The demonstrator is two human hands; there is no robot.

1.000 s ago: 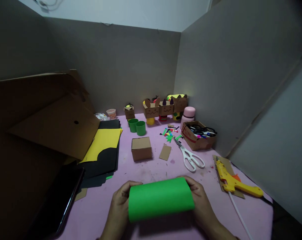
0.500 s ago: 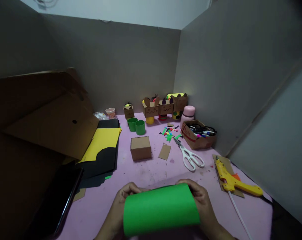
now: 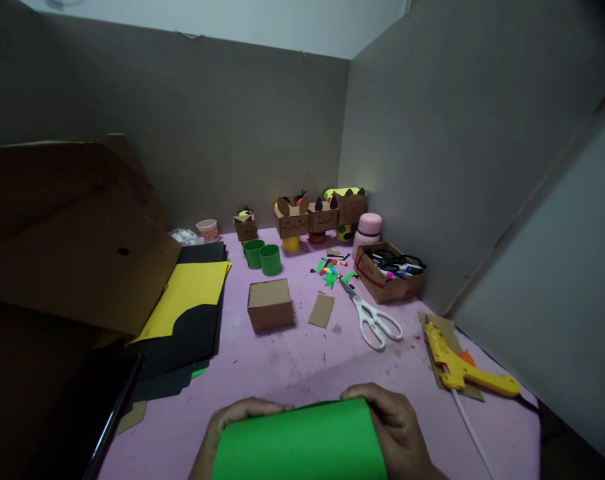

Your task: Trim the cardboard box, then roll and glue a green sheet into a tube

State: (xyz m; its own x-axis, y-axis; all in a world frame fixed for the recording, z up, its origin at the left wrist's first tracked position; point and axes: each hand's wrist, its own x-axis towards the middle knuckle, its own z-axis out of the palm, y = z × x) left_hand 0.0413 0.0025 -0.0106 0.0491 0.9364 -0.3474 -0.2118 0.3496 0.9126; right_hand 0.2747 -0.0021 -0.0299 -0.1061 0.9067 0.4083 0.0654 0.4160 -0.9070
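Note:
A sheet of green paper [image 3: 302, 443], curved over into a roll, is held low at the front of the table. My left hand [image 3: 237, 417] grips its left end, with the fingers over the top edge. On the right end, my right hand [image 3: 395, 423] is closed with its fingers bent at the rim. The roll's lower part runs out of view. Beyond the hands stand a small closed cardboard box [image 3: 271, 305] and a flat cardboard piece [image 3: 322, 311]. White-handled scissors [image 3: 375, 323] lie to the right of these.
A yellow glue gun [image 3: 462, 367] rests on cardboard at the right. Sheets of black and yellow paper [image 3: 192, 290] lie left, beside a large carton [image 3: 82, 253] and a dark phone-like slab [image 3: 82, 427]. Green cups [image 3: 270, 260], cardboard animal figures [image 3: 292, 222] and a pen box [image 3: 389, 273] stand behind.
Both hands and the green roll have moved down and a little left in view, nearer to me. The whole scene has shifted slightly left as the head turned.

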